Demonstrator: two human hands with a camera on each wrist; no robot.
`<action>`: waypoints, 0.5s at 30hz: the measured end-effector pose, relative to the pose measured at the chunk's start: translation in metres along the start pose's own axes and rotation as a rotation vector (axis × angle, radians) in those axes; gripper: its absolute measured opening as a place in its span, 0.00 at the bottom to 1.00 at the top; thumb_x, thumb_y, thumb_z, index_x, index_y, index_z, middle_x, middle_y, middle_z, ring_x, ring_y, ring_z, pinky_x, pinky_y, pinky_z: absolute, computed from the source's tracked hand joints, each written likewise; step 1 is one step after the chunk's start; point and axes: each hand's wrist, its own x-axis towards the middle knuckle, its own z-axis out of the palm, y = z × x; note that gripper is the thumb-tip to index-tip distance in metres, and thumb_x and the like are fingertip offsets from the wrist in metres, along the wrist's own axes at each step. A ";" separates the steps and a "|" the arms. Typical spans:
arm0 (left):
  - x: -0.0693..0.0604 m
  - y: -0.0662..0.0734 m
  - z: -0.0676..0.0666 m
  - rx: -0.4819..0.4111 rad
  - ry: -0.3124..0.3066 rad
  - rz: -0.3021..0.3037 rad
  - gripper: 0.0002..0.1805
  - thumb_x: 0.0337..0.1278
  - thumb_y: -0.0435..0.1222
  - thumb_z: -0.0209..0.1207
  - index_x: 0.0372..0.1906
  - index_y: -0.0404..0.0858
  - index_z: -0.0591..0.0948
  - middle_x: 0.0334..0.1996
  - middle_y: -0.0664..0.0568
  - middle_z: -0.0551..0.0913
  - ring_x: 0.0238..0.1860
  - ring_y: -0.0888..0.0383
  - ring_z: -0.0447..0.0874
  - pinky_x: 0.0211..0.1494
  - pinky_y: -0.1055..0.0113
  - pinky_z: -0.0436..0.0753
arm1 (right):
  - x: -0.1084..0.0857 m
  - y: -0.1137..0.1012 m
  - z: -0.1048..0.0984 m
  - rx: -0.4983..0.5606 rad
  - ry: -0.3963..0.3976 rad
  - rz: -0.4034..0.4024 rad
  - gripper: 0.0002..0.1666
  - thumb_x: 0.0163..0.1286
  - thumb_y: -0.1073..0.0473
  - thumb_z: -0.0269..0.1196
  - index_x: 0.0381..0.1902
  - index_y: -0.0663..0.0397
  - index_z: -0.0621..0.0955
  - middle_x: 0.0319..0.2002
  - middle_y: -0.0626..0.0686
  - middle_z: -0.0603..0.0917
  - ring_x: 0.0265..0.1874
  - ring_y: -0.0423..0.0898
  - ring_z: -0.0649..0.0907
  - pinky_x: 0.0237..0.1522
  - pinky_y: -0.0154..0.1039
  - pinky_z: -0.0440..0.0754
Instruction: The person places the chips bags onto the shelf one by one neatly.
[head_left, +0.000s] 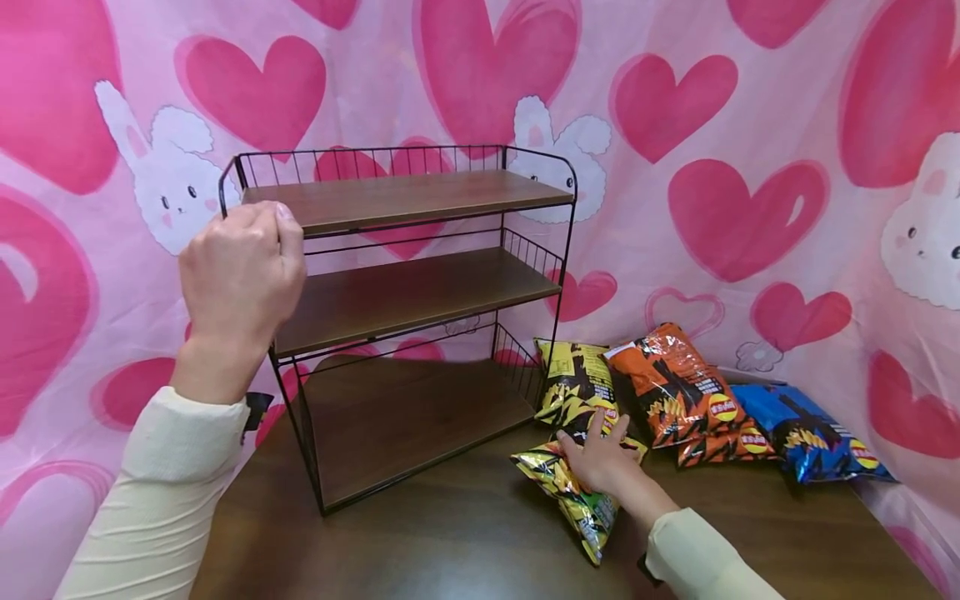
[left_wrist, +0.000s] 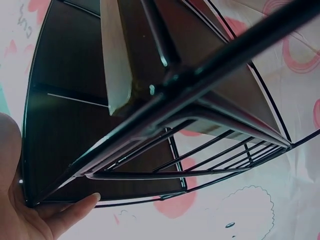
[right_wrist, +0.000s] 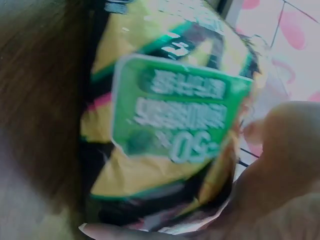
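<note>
Yellow bag (head_left: 572,498) — corner pointing nearward — long axis unclear.

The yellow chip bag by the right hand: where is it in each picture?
Head view: the yellow chip bag is low, right of the middle, under the right hand.
Left wrist view: not in it.
Right wrist view: it fills the middle, showing its green label.
Shared landmark: the pink-heart cloth, in all three views.

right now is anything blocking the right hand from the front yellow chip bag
Nothing visible: the right hand is spread directly over the front yellow chip bag. More yellow packaging lies behind that bag, not between it and the hand.
</note>
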 end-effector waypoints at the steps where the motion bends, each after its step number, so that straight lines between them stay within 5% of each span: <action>1: 0.000 0.000 0.001 -0.003 0.000 -0.003 0.32 0.78 0.45 0.38 0.30 0.25 0.82 0.30 0.30 0.84 0.32 0.26 0.80 0.29 0.35 0.75 | 0.001 0.001 0.002 -0.010 -0.002 0.002 0.58 0.78 0.33 0.47 0.80 0.69 0.37 0.74 0.82 0.28 0.62 0.95 0.52 0.61 0.81 0.59; 10: 0.001 0.000 0.002 0.002 0.017 -0.004 0.31 0.78 0.45 0.39 0.31 0.24 0.83 0.30 0.31 0.84 0.32 0.27 0.80 0.28 0.34 0.75 | -0.003 0.009 0.000 -0.035 -0.055 -0.103 0.56 0.76 0.35 0.53 0.82 0.62 0.42 0.77 0.76 0.29 0.64 0.94 0.45 0.56 0.81 0.65; 15: 0.000 0.001 0.002 0.000 0.007 -0.013 0.32 0.78 0.45 0.38 0.36 0.25 0.85 0.35 0.32 0.86 0.33 0.26 0.81 0.30 0.33 0.75 | -0.004 0.013 -0.004 -0.051 -0.112 -0.153 0.56 0.76 0.32 0.52 0.82 0.62 0.43 0.78 0.75 0.28 0.63 0.95 0.41 0.60 0.84 0.54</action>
